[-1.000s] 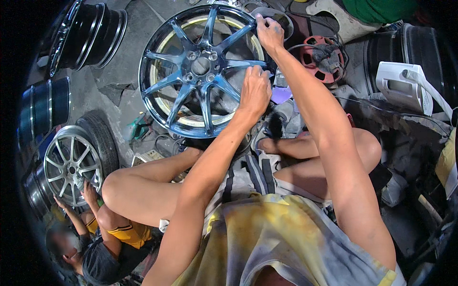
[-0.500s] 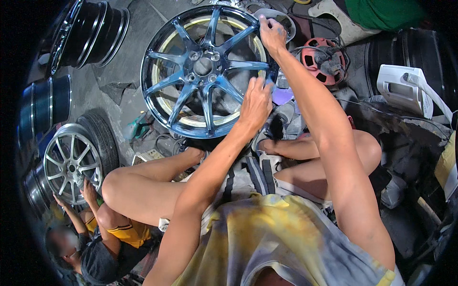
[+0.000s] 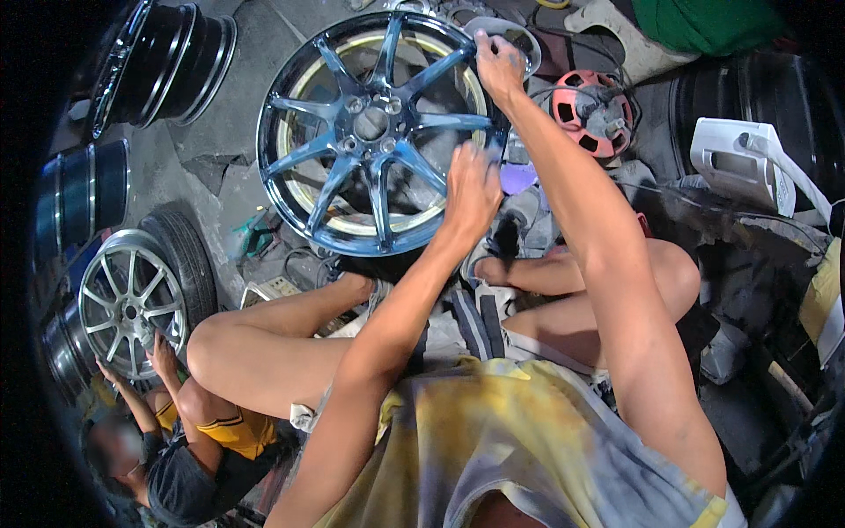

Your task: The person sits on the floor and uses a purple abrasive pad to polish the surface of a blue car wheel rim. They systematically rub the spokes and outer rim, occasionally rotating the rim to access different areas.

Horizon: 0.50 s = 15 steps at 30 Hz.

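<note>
Wheel (image 3: pixel 337 136): round, no long axis; 10 o'clock from left hand (image 3: pixel 473 191), 8 o'clock from right hand (image 3: pixel 502 70).
Left: nearer hub (image 3: pixel 373 124); fingers bent, blurred, can't tell grip.
Right: fingers curled at rim's 2 o'clock; pinch unclear.

At the right side of the blue wheel (image 3: pixel 399 125), the left hand (image 3: pixel 473 189) is blurred; whether it pinches anything, I can't tell. By the wheel's upper right, the right hand (image 3: pixel 501 69) hides part of a bowl (image 3: pixel 537 57). Farther right of the wheel, green cloth (image 3: pixel 704 25) runs out of view.
</note>
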Tool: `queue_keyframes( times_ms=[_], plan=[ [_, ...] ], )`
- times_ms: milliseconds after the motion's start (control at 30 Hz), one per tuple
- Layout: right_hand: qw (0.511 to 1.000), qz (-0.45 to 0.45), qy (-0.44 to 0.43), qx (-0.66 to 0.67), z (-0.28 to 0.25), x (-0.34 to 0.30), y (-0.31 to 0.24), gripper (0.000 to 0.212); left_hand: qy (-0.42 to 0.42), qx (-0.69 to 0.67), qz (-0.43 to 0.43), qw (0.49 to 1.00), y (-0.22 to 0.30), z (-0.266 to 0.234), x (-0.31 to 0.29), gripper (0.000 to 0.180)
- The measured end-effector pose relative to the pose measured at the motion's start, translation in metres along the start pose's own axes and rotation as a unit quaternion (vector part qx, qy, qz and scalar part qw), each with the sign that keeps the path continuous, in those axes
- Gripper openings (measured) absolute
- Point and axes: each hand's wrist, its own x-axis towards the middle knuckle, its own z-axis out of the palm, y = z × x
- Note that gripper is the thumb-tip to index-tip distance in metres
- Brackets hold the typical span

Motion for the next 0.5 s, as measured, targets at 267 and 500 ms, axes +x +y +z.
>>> queue_keyframes(
  times_ms=[267,500],
  plan=[
    [0.999,-0.033,-0.002,-0.031,-0.001,-0.01,-0.007,0.061,-0.013,0.078,0.092,0.993,-0.006,0.002,0.01,0.03],
    [0.998,-0.051,0.02,-0.027,0.0,-0.008,-0.009,0.059,-0.056,0.075,0.036,0.995,0.007,-0.01,-0.001,0.031]
  ],
)
